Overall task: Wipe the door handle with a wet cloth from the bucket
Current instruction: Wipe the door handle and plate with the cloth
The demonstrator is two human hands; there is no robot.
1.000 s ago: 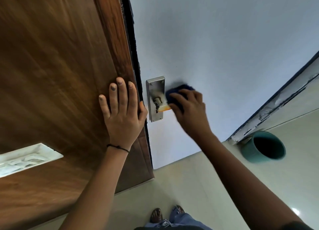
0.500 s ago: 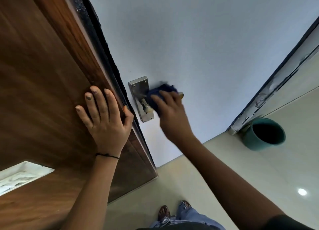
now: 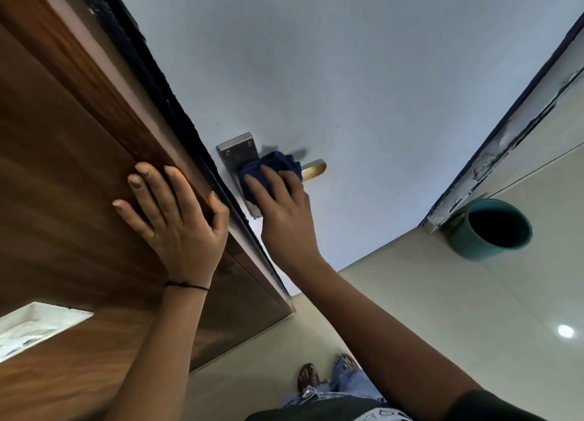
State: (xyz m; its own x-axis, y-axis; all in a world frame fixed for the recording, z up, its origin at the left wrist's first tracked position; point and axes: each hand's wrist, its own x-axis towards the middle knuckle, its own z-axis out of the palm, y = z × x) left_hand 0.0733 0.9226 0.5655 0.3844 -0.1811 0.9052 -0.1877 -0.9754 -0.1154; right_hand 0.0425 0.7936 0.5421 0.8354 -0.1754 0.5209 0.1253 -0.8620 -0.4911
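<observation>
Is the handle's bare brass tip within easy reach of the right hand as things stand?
Probably yes. The right hand presses the blue cloth beside the brass tip, with nothing between.

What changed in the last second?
The right hand slid the blue cloth along the door handle toward the metal plate, uncovering the lever's brass tip. The camera view also swung. The left hand stayed flat on the wooden door; the bucket stayed on the floor.
</observation>
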